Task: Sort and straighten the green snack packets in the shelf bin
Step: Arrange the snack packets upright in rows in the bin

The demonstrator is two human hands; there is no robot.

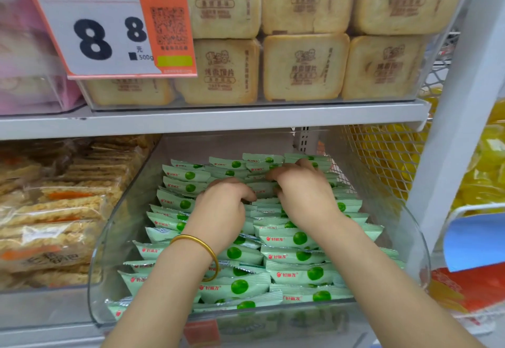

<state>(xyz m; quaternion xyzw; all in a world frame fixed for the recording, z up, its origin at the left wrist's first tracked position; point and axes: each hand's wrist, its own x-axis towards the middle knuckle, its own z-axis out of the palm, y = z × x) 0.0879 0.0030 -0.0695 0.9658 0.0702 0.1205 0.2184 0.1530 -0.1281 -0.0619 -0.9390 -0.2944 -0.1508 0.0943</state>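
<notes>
Both hands were inside the clear shelf bin (117, 238), side by side and nearly touching. The left hand (221, 208), with a gold bangle (207, 249) at the wrist, had its fingers curled down into the green snack packets (297, 238). The right hand (303, 194) was curled over packet edges just beyond it. Judged purpose: gathering loose middle packets to stand them in line. The fingertips were buried, so exactly which packets were pinched could not be told. Rows outward of the left hand stood orderly; those beneath the forearms lay overlapped. The bin held only these packets, nearly full.
</notes>
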